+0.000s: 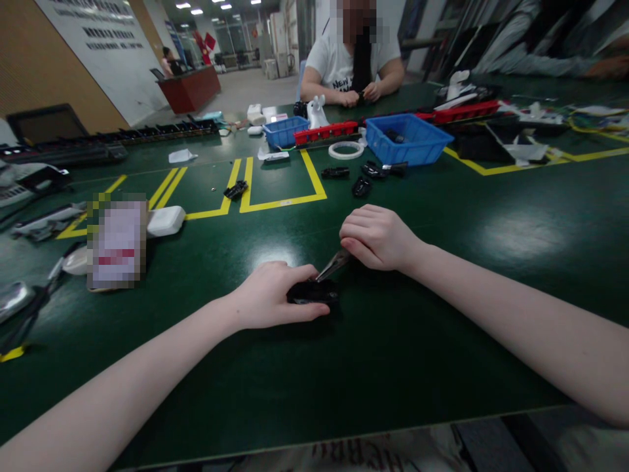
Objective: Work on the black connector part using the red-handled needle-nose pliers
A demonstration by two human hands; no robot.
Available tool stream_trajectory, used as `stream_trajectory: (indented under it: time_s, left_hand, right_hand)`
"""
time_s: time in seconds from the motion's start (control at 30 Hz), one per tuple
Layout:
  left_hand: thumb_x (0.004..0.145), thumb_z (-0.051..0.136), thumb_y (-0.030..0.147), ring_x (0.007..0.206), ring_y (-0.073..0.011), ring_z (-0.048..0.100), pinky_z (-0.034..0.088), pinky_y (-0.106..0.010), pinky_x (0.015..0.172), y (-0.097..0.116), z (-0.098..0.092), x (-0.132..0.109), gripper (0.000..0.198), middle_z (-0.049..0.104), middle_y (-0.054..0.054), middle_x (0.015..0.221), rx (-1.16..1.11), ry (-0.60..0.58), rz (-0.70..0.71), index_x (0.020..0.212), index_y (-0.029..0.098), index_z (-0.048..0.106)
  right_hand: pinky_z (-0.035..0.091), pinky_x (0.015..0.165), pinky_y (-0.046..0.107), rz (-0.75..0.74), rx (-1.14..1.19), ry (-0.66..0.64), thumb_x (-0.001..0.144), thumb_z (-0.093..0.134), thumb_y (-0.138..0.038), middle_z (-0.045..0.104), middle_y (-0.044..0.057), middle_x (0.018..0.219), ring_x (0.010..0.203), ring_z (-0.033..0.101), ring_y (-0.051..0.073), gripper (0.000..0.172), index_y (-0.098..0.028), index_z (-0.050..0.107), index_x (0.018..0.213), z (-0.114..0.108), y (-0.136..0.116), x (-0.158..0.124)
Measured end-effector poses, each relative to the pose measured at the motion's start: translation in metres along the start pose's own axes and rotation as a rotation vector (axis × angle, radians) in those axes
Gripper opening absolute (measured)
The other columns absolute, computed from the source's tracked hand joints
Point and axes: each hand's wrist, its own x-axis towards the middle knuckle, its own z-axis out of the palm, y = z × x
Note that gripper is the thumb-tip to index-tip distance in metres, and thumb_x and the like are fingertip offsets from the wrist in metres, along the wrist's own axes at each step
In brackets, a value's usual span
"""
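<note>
Just below the frame's centre, I see the left hand (268, 295) pinching a black plastic part (314, 293) over the bench (417, 367), the right hand (376, 239) wrapped round needle-nose pliers (334, 264); should the pinch slacken, the tips could skid into the left forefinger (303, 271).

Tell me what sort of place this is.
Probably a small-parts workshop: blue bins, loose black parts and yellow lines marking out the green table suggest it.

A part (318, 293) lies in the left hand (268, 296), left of the right hand (378, 239), well before a bin (407, 148).
</note>
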Motion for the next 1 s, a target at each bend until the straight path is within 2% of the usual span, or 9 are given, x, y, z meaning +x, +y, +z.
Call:
stream_trajectory:
  time_s: [1.0]
  left_hand:
    - [0.091,0.062,0.056,0.057,-0.0127,0.052,0.027,-0.023,0.054,0.0024,-0.0009,0.0004,0.036,0.055,0.004,0.064,-0.022,0.009,-0.001,0.092,0.020,0.061]
  right_hand:
    - [0.042,0.070,0.035,0.016,-0.001,0.001,0.101,0.038,-0.031,0.069,0.007,0.079,0.075,0.062,0.020,0.035,-0.018,0.063,0.079,-0.0008,-0.0022,-0.0005]
